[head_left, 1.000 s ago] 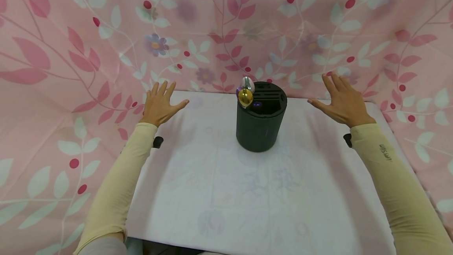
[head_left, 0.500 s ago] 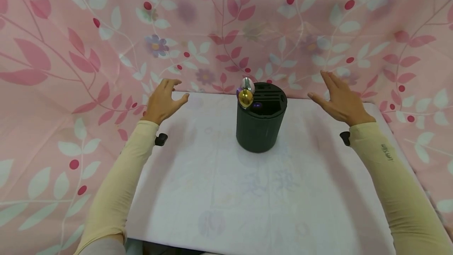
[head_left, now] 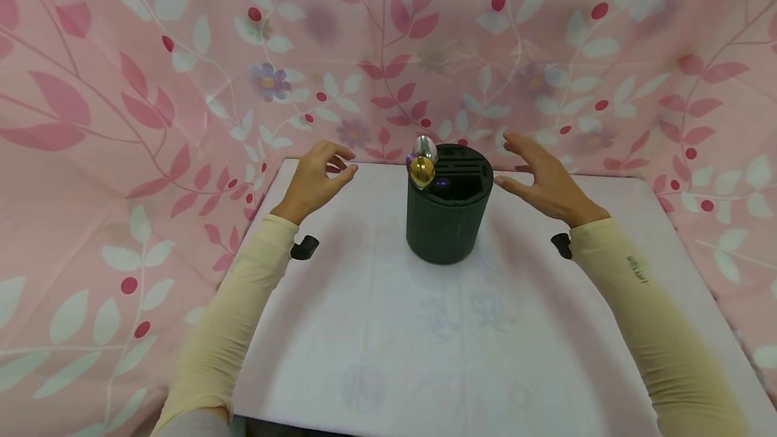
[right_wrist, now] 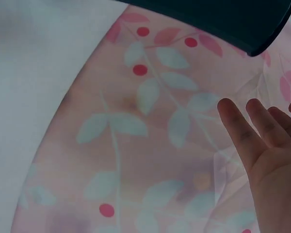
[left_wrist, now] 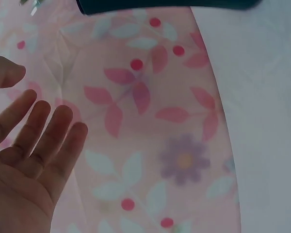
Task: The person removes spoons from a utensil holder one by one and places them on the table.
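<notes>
A dark green cylindrical holder (head_left: 446,224) with a slotted top stands upright on the table. At its left rim, shiny rounded heads stick up, one silver (head_left: 426,148) and one gold (head_left: 421,171), with a bit of purple behind. They look like spoon heads, but their lower parts are hidden. Another purple piece (head_left: 442,183) sits inside the opening. My left hand (head_left: 312,181) hovers left of the holder, fingers loosely bent, holding nothing. On the other side my right hand (head_left: 546,184) has relaxed fingers, its thumb tip near the holder's right rim; contact is not visible.
A white cloth covers the table (head_left: 388,329), whose front edge shows at the bottom. Pink floral fabric (head_left: 364,39) hangs behind and on both sides. Black wrist devices (head_left: 305,248) sit under both wrists.
Both hands have moved inward toward the holder, the right one coming close to its rim. The left fingers, spread before, are now loosely bent. The holder stays in place.
</notes>
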The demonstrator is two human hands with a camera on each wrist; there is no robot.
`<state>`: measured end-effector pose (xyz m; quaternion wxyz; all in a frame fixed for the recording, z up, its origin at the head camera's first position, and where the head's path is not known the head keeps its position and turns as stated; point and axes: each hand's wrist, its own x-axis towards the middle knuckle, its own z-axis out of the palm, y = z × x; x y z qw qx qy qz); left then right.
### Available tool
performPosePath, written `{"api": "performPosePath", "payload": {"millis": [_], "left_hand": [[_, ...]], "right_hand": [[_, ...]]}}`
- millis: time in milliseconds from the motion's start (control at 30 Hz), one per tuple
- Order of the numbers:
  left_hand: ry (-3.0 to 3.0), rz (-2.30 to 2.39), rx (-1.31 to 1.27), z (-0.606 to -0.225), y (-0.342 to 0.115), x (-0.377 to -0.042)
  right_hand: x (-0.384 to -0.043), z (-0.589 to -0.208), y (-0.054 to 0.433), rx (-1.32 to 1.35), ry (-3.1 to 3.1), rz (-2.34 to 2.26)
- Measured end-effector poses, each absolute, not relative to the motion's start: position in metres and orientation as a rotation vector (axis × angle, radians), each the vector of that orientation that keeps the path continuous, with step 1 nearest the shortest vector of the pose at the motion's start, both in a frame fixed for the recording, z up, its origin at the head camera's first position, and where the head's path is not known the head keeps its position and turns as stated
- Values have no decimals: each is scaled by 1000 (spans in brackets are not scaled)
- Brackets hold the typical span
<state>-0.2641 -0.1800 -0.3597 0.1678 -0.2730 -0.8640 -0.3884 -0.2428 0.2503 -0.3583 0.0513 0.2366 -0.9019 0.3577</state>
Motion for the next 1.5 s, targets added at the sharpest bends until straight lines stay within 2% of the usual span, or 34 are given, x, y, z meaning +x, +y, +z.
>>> {"api": "performPosePath", "payload": {"millis": [367, 633, 900, 1233, 1500], "left_hand": [[-2387, -1356, -901, -363, -145, -249], [-2380, -1577, -844, -366, -122, -243], [-2381, -1628, -804, -341, -104, -223], [-2390, -1768, -746, -339, -96, -223], [-2297, -1997, -733, -368, -96, -242]], "right_hand": [[-241, -375, 234, 781, -2693, 1183], [-242, -386, 228, 817, -2632, 1235], [-242, -394, 225, 805, -2609, 1240], [-240, -398, 222, 788, -2596, 1232], [-226, -382, 212, 765, -2599, 1273]]}}
